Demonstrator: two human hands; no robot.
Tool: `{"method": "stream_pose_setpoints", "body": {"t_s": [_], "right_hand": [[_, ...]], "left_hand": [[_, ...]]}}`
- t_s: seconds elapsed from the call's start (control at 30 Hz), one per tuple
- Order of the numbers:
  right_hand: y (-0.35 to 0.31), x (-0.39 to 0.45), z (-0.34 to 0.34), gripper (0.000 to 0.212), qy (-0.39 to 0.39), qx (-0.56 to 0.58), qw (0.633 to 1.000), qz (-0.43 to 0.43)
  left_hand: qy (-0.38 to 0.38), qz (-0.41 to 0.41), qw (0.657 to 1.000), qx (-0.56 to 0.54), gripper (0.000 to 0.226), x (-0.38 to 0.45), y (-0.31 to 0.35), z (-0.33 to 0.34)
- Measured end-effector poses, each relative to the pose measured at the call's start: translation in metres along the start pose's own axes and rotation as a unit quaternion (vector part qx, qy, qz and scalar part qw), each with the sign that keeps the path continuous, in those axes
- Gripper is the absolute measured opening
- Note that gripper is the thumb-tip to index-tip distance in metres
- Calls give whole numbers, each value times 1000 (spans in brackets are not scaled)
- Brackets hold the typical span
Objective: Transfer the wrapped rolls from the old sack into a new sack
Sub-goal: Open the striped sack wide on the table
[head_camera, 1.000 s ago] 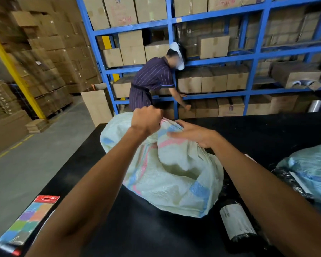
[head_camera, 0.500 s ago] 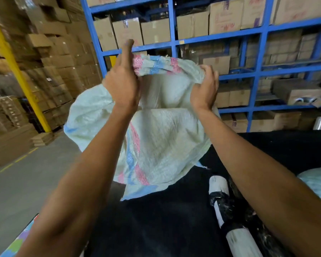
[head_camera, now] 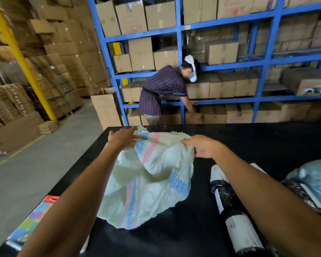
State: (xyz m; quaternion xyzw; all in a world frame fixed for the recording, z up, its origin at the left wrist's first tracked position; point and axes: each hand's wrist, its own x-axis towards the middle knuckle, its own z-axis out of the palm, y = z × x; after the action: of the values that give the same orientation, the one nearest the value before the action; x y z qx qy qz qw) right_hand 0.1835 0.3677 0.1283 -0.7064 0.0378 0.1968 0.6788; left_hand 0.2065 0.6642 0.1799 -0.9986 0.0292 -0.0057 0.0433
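Observation:
A limp pale green woven sack (head_camera: 148, 182) with pink and blue stripes lies spread on the black table (head_camera: 248, 140). My left hand (head_camera: 121, 137) grips its far left rim. My right hand (head_camera: 202, 146) pinches its far right rim. A roll wrapped in black film with white labels (head_camera: 230, 204) lies on the table just right of the sack, under my right forearm. Another pale blue-green sack (head_camera: 315, 179) sits at the right edge, with a second wrapped roll (head_camera: 302, 193) beside it.
A colourful flat pack (head_camera: 37, 216) lies at the table's near left corner. Beyond the table a person in a striped shirt (head_camera: 163, 89) bends at blue shelving (head_camera: 180, 30) full of cardboard boxes. Stacked cartons and a yellow post (head_camera: 20, 58) stand left, across grey floor.
The sack was bunched on the table, then lifted high and opened in the air, and is now lowered back onto the table, flatter and spread out. Both hands came down with it.

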Motion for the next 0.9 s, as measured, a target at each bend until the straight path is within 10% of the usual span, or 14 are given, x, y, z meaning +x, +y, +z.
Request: {"method": "stream_pose_setpoints", "body": {"t_s": [0.17, 0.43, 0.57, 0.67, 0.8, 0.9], "right_hand": [[-40, -11, 21, 26, -14, 88, 996, -12], [-39, -43, -6, 37, -183, -164, 969, 6], [-36, -13, -11, 27, 163, -412, 890, -110], [-37, -6, -9, 24, 270, -264, 918, -117], [-55, -16, 10, 19, 154, -17, 984, -83], [-62, -25, 17, 29, 20, 26, 998, -49]], "left_hand": [[108, 150, 980, -74, 122, -38, 80, -23], [152, 106, 983, -18, 35, -13, 59, -46], [168, 51, 984, -38, 33, -2, 55, -59], [206, -4, 978, -36, 46, 2, 49, -56], [255, 95, 962, -21, 128, -17, 90, -46], [254, 142, 957, 13, 118, -26, 114, -31]]}}
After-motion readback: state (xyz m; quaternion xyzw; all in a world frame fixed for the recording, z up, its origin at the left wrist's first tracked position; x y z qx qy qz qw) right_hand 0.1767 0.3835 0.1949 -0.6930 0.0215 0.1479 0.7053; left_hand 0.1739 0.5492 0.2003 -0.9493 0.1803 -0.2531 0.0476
